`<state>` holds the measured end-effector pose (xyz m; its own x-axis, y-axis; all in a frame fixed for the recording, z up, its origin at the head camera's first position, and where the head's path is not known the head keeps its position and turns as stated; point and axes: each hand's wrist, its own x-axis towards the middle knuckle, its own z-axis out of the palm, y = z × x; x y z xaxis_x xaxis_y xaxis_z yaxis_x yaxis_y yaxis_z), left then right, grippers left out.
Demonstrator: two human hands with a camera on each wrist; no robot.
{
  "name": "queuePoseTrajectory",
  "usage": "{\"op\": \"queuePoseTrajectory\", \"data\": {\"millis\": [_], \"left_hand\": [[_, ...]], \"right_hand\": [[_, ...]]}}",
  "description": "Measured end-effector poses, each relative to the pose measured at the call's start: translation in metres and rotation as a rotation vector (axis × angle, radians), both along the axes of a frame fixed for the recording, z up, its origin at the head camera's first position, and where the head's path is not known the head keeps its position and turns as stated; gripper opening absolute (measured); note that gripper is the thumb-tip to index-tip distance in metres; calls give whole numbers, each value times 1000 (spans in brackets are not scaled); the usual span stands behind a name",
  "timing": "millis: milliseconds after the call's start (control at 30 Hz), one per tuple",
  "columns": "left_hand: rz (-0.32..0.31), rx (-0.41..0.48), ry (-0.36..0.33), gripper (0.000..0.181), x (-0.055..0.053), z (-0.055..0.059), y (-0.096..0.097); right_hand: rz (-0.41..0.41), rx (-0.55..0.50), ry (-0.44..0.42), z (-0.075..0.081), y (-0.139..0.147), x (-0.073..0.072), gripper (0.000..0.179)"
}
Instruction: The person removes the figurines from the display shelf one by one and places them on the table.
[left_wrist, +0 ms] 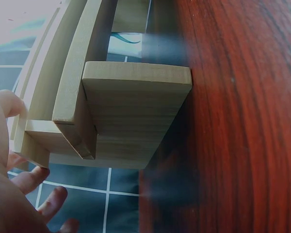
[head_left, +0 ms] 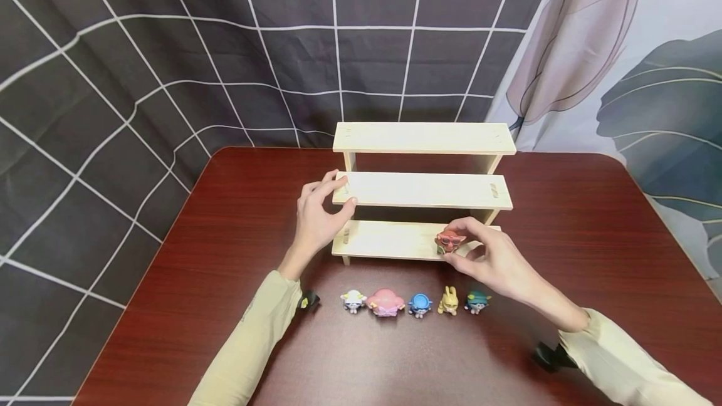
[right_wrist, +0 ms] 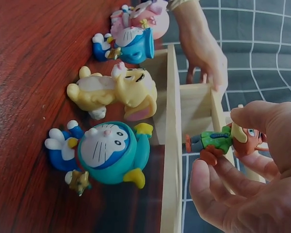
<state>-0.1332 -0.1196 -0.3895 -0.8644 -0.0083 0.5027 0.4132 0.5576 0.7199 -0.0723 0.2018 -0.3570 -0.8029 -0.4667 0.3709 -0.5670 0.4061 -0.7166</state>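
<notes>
My right hand (head_left: pixel 496 262) pinches a small fox figurine (right_wrist: pixel 223 141) between thumb and fingers. The figurine is orange-brown with a green top, and its feet are close over the right part of the lowest board (head_left: pixel 395 240). That board belongs to a pale wooden three-step shelf (head_left: pixel 423 190). At the shelf's left side, my left hand (head_left: pixel 318 215) holds the end of the middle board, thumb at the front edge and fingers around the end. The left wrist view shows the shelf's side from below the hand, with fingertips (left_wrist: pixel 36 179) at the board's corner.
In front of the shelf stands a row of figurines: a white one (head_left: pixel 353 301), a pink one (head_left: pixel 386 302), a blue one (head_left: pixel 420 305), a yellow rabbit (head_left: pixel 448 301) and a teal-hooded cat (head_left: pixel 477 302). Dark gridded cloth (head_left: pixel 293 55) hangs behind the reddish-brown table (head_left: pixel 254 199).
</notes>
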Motion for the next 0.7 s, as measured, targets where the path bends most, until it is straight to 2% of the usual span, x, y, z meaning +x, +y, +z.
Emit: {"op": "queuePoseTrajectory", "data": {"millis": [700], "left_hand": [[0,4,-3,44,0,0,1]], "right_hand": [[-81,5,31,1,29,20,50]]}}
